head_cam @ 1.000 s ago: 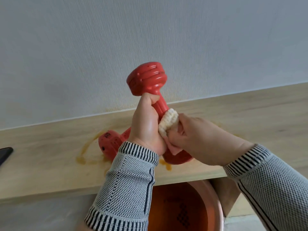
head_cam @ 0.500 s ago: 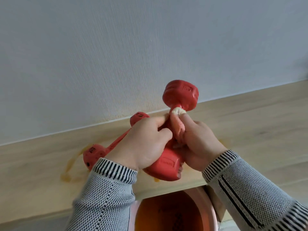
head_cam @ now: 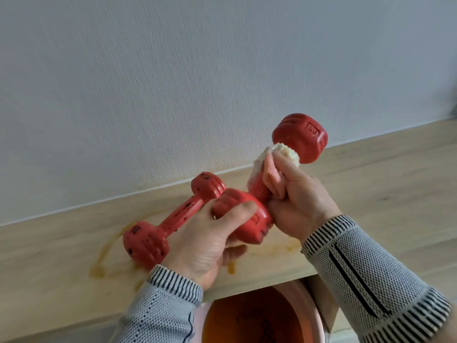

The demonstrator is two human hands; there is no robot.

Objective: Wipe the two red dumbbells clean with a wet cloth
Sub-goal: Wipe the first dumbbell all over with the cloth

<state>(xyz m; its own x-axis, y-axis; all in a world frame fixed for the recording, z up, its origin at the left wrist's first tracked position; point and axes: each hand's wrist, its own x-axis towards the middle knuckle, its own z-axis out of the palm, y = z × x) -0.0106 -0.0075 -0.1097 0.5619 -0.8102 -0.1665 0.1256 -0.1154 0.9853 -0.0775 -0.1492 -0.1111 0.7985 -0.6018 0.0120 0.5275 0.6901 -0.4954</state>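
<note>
Held dumbbell (head_cam: pixel 257 194) above the desk (head_cam: pixel 371 199), long axis rising right; left hand (head_cam: pixel 207 241) grips its lower head, right hand (head_cam: pixel 296 196) fingers (head_cam: pixel 284 164) pinch the cloth (head_cam: pixel 272 159) round the handle below the upper head

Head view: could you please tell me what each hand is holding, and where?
Left hand grips raised red dumbbell's lower head; right hand wraps pink-white cloth round its handle.
</note>
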